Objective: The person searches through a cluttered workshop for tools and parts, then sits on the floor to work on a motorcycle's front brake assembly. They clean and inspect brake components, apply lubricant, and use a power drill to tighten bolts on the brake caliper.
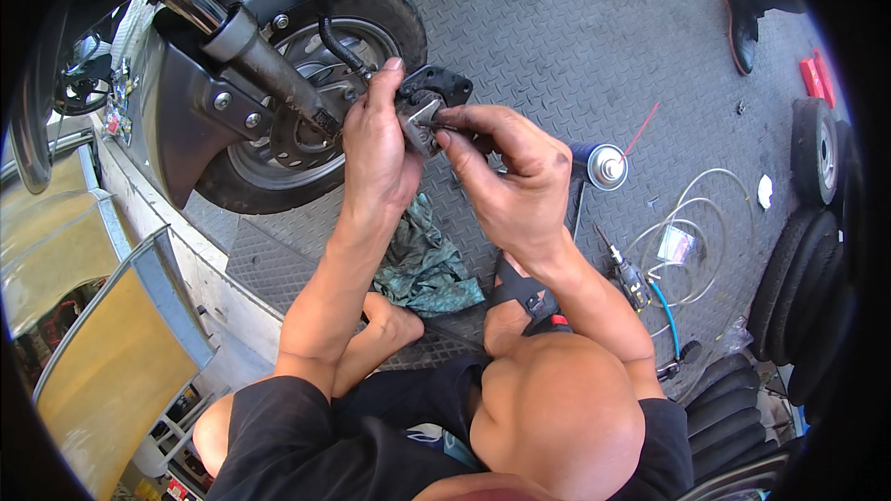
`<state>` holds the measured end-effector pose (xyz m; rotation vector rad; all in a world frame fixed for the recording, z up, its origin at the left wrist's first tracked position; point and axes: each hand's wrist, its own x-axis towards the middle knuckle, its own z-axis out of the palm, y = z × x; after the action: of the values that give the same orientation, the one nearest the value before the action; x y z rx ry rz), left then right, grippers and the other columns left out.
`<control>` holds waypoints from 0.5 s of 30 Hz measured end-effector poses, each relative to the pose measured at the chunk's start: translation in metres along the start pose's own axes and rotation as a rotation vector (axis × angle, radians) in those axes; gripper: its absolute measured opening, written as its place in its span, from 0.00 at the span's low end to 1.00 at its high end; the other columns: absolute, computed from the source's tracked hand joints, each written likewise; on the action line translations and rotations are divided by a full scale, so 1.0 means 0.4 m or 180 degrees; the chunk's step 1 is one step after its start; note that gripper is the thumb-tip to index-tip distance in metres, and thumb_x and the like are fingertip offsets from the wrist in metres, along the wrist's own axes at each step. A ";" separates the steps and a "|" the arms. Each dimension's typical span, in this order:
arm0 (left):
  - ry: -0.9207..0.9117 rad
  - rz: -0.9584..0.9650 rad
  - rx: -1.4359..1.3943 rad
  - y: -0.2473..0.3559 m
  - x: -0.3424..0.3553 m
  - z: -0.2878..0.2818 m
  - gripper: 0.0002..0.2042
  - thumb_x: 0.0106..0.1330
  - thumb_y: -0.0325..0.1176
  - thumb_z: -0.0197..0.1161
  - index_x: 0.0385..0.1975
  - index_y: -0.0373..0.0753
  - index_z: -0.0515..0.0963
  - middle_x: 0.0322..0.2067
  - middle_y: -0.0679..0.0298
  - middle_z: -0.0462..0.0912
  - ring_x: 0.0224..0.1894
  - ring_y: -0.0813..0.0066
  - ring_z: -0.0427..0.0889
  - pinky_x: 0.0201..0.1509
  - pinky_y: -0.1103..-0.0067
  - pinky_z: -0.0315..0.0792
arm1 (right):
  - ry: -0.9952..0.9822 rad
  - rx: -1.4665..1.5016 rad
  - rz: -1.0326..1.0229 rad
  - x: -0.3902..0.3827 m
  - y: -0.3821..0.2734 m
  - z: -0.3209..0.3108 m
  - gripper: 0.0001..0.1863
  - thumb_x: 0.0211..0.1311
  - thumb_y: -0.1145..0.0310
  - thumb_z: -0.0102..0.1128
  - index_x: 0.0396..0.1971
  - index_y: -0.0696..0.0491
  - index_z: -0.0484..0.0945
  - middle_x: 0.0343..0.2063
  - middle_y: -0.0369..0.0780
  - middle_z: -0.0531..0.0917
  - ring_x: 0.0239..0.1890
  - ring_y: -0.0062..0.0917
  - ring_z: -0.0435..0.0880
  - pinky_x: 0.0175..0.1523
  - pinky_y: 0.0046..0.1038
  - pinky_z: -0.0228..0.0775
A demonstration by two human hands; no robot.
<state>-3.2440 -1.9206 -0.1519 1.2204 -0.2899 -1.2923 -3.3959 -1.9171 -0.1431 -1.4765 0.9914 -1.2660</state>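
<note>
My left hand (376, 148) grips a dark, greasy brake caliper (445, 83), its thumb pointing up along the near side. A black brake hose (332, 44) runs down to the caliper from the fork. My right hand (520, 172) pinches something small and dark against the caliper's right side; the fingers mostly cover it. Between the two hands a bare metal part (422, 116) of the caliper shows. Just left of my hands stand the scooter's front wheel (401, 28) and fork leg (278, 79), with the brake disc partly visible behind the fork.
A spray can (605, 167) with a red straw stands right of my right hand. Below my hands lies a green rag (422, 264). An air tool (631, 280) and a coiled clear hose (719, 190) rest on the floor. Tyres (789, 278) line the right; another person's shoe (740, 32) is farther off.
</note>
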 end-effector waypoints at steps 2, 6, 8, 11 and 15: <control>-0.0013 0.0013 0.0055 0.000 0.003 0.002 0.16 0.81 0.42 0.57 0.45 0.32 0.79 0.38 0.57 0.89 0.38 0.66 0.91 0.45 0.70 0.86 | -0.0007 -0.0410 -0.0314 -0.004 0.013 -0.001 0.10 0.57 0.79 0.74 0.39 0.59 0.88 0.36 0.46 0.90 0.36 0.36 0.91 0.42 0.32 0.83; -0.0060 -0.0014 0.0072 -0.006 0.007 -0.004 0.19 0.82 0.42 0.55 0.46 0.26 0.79 0.38 0.51 0.89 0.37 0.60 0.92 0.46 0.66 0.88 | -0.0223 -0.0933 -0.0232 -0.014 -0.030 -0.017 0.08 0.61 0.80 0.73 0.40 0.60 0.89 0.35 0.45 0.90 0.33 0.30 0.91 0.38 0.27 0.81; -0.0115 0.0006 0.0037 -0.010 0.009 -0.002 0.20 0.82 0.43 0.55 0.47 0.25 0.78 0.37 0.50 0.89 0.38 0.59 0.92 0.46 0.65 0.88 | -0.0240 -0.1050 -0.0541 -0.004 -0.033 -0.013 0.07 0.59 0.78 0.73 0.38 0.60 0.87 0.31 0.46 0.88 0.32 0.38 0.89 0.38 0.35 0.81; -0.0040 0.0047 0.0205 -0.012 0.012 -0.007 0.19 0.82 0.42 0.56 0.46 0.27 0.79 0.38 0.51 0.89 0.38 0.59 0.92 0.46 0.65 0.88 | -0.0554 -0.1119 -0.0539 0.009 -0.035 -0.012 0.07 0.59 0.77 0.73 0.37 0.59 0.86 0.29 0.46 0.87 0.32 0.43 0.87 0.37 0.40 0.81; -0.0139 0.0209 0.0339 -0.012 0.026 -0.034 0.17 0.81 0.42 0.58 0.44 0.31 0.80 0.39 0.53 0.89 0.37 0.61 0.92 0.45 0.67 0.88 | -0.0641 -0.0654 0.0163 0.040 -0.040 -0.003 0.08 0.60 0.74 0.74 0.34 0.61 0.85 0.28 0.49 0.87 0.31 0.46 0.89 0.36 0.39 0.80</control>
<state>-3.2331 -1.9212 -0.1657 1.2631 -0.4316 -1.2610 -3.3945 -1.9284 -0.1235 -1.6881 1.0404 -0.9796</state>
